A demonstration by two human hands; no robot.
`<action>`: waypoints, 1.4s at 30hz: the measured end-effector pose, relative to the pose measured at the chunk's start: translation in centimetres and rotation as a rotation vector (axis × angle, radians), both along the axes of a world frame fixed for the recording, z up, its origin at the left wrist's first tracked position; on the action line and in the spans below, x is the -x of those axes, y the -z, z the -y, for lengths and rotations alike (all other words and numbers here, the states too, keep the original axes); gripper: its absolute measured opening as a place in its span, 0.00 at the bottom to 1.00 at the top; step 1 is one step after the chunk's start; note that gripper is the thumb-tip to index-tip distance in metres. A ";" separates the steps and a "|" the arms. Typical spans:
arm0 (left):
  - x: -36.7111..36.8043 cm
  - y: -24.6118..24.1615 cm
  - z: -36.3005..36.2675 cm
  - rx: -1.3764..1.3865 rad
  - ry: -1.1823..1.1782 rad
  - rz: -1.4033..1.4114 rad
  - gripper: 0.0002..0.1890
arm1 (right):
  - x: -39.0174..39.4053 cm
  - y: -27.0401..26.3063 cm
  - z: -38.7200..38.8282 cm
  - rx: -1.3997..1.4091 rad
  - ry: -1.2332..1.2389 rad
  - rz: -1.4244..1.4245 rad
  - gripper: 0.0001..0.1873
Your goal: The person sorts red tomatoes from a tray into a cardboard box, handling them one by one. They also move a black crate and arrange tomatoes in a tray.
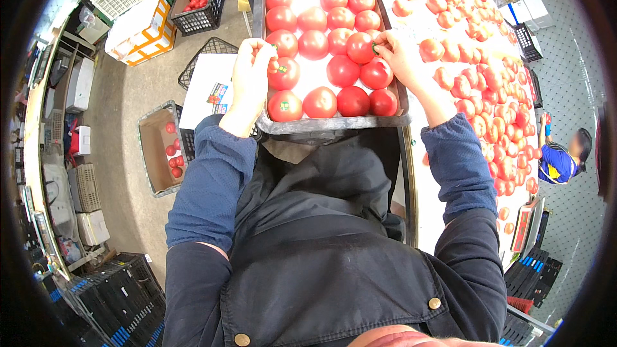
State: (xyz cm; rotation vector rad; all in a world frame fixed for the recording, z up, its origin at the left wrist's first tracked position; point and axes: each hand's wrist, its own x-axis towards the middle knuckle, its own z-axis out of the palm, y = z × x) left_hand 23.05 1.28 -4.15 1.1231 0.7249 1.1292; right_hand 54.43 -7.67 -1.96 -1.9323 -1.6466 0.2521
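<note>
A black plastic crate (332, 125) before me holds rows of red tomatoes, with white lining showing between them. My right hand (397, 55) pinches a small green sticker (375, 48) against the side of a tomato (359, 48) in the right part of the crate. At the crate's left rim, the fingertips of my left hand (253, 70) are closed on another tiny green sticker (274, 48). Two tomatoes near that hand, an upper one (289, 79) and a lower one (279, 112), carry green and yellow stickers.
Many loose tomatoes (501, 82) cover the white table (429, 202) at right, with a scale (525, 226) near its end. A white box (205, 74) bearing printed cards stands left. Crates with tomatoes (156, 154) sit on the floor. Across the table is another person (559, 161).
</note>
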 end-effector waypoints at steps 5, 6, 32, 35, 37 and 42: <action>0.0 -0.1 0.1 -0.012 -0.001 -0.011 0.03 | -0.1 0.1 0.3 0.022 0.013 0.029 0.08; 0.0 -0.1 0.1 -0.009 -0.006 -0.019 0.03 | -0.2 0.2 0.2 0.044 0.014 0.059 0.08; 0.2 0.0 -0.1 0.046 -0.026 0.085 0.04 | 3.4 -2.7 0.4 -0.187 -0.088 0.105 0.05; 0.2 0.0 -0.1 0.068 -0.017 0.098 0.05 | 6.7 -3.4 -0.3 -0.133 -0.181 -0.089 0.05; 0.3 0.0 -0.1 0.083 -0.016 0.108 0.05 | 9.6 -2.7 -1.9 -0.033 -0.239 0.106 0.07; 0.5 0.1 -0.2 0.089 -0.035 0.148 0.06 | 14.9 0.6 -4.5 -0.065 -0.491 0.081 0.06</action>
